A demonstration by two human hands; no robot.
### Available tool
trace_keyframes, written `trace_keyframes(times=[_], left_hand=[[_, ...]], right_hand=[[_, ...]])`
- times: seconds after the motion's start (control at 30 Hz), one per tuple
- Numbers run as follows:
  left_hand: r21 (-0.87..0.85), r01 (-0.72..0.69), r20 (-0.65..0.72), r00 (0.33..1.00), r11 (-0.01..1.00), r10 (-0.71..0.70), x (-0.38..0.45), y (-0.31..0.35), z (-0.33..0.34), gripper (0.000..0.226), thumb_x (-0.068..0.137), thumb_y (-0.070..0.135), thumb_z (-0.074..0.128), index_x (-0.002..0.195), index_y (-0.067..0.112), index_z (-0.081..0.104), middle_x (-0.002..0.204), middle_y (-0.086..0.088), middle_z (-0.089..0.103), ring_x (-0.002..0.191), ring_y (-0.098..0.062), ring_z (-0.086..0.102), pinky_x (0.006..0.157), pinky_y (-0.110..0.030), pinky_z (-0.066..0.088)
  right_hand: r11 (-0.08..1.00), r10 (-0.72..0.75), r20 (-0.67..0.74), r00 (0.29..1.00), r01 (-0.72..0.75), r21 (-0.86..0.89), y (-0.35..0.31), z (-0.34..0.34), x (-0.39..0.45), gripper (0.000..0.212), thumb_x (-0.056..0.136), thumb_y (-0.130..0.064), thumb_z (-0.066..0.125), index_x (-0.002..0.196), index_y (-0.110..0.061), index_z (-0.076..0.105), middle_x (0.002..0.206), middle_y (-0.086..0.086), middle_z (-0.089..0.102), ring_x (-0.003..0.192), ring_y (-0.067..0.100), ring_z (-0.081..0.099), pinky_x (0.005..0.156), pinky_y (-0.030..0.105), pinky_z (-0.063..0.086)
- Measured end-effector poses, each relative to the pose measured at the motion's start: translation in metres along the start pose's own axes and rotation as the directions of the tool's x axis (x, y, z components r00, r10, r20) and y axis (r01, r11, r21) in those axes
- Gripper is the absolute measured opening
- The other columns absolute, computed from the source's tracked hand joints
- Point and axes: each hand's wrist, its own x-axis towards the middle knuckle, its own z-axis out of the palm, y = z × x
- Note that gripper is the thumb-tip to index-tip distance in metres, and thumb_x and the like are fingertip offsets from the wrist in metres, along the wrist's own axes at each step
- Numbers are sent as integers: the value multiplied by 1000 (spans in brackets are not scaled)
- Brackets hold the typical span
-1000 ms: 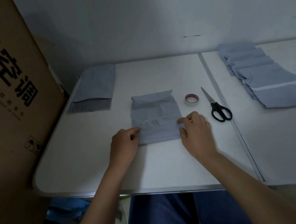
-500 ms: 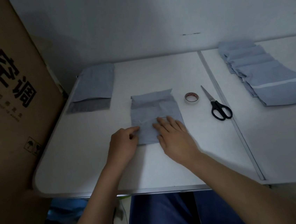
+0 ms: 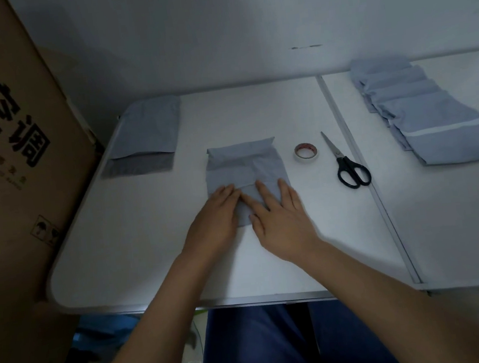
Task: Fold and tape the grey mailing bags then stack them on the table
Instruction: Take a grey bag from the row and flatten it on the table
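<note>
Both flat hands, left hand (image 3: pixel 215 219) and right hand (image 3: pixel 280 218), press the near end of the grey bag (image 3: pixel 244 169), which runs lengthwise away toward the table's (image 3: pixel 151 249) far edge.

The left hand (image 3: pixel 215 219), which a second ago pinched the left edge of the folded grey bag (image 3: pixel 245 174), now lies flat on it, fingers straight. The right hand (image 3: pixel 277 215) has slid from the bag's right edge to its middle, its fingertips just beside the left fingertips.

Bare forearms (no sleeves showing) above dark blue trousers (image 3: pixel 258 347).
</note>
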Motion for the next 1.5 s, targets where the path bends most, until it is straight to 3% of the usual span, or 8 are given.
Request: trace_keyframes(times=[0.33, 0.5, 0.6, 0.7, 0.83, 0.97, 1.23, 1.5], left_hand=[[152, -13, -2, 1000, 988, 14, -8, -11, 3, 53, 105, 29, 24, 153, 11, 11, 161, -5, 7, 148, -14, 6, 114, -22, -3], [174, -3, -4, 1000, 985, 3, -9, -13, 5, 59, 100, 38, 14, 153, 14, 14, 161, -6, 8, 148, -15, 8, 116, -25, 1], [182, 4, 4, 1000, 983, -5, -8, -13, 6, 63, 95, 40, 10, 153, 15, 13, 161, -5, 8, 148, -15, 7, 116, -25, 0], [201, 0, 17, 1000, 980, -3, -6, -13, 6, 67, 93, 44, 6, 154, 15, 12, 161, -5, 6, 148, -14, 5, 117, -27, 2], [201, -15, 37, 999, 980, 8, -8, -12, 4, 80, 84, 49, -6, 154, 13, 10, 162, -6, 4, 148, -14, 3, 118, -28, 2], [217, -14, 32, 999, 976, 8, -8, -12, 4, 69, 93, 46, 5, 154, 14, 10, 162, -6, 4, 148, -14, 3, 117, -27, 1], [218, -3, 26, 1000, 976, -3, -8, -12, 5, 67, 94, 42, 9, 154, 13, 10, 161, -7, 5, 148, -15, 3, 116, -26, -1], [191, 26, 44, 998, 981, -35, -11, -9, 2, 56, 104, 37, 16, 155, 17, 3, 162, -1, -3, 148, -10, -4, 119, -27, -3]], right_hand=[[999, 28, 32, 999, -28, -18, 1, 0, -3, 72, 84, -56, -10, 153, -40, 4, 161, 10, -9, 145, 39, -15, 118, 47, -10], [1000, 26, 30, 999, -26, -13, 1, -3, -1, 78, 84, -58, -6, 154, -28, 11, 161, 13, -2, 146, 39, -10, 118, 48, -6], [999, -6, -47, 999, 4, -40, -1, -9, 4, 77, 91, -53, 3, 151, -12, 27, 159, 17, 16, 148, 35, 5, 118, 49, 1], [996, -72, -32, 997, 70, -47, -14, -12, 13, 82, 87, -51, -8, 152, -10, 20, 161, 11, 12, 149, 27, 2, 118, 42, -5], [994, -85, 16, 996, 84, 75, -29, -6, 17, 88, 85, -59, -17, 153, -10, 11, 161, 9, 9, 149, 21, 3, 117, 30, -8], [999, 1, 11, 1000, -1, 34, -18, 4, 10, 81, 89, -58, -11, 154, -11, 5, 162, 8, 0, 149, 24, -5, 118, 33, -9], [988, 152, 31, 988, -151, -20, -9, 0, 5, 104, 73, -72, -11, 153, -7, -1, 161, 12, -10, 147, 34, -14, 119, 45, -9], [988, 152, 23, 988, -152, -2, -1, -1, 3, 106, 74, -79, -3, 153, -8, -1, 161, 11, -11, 147, 32, -15, 119, 44, -8]])
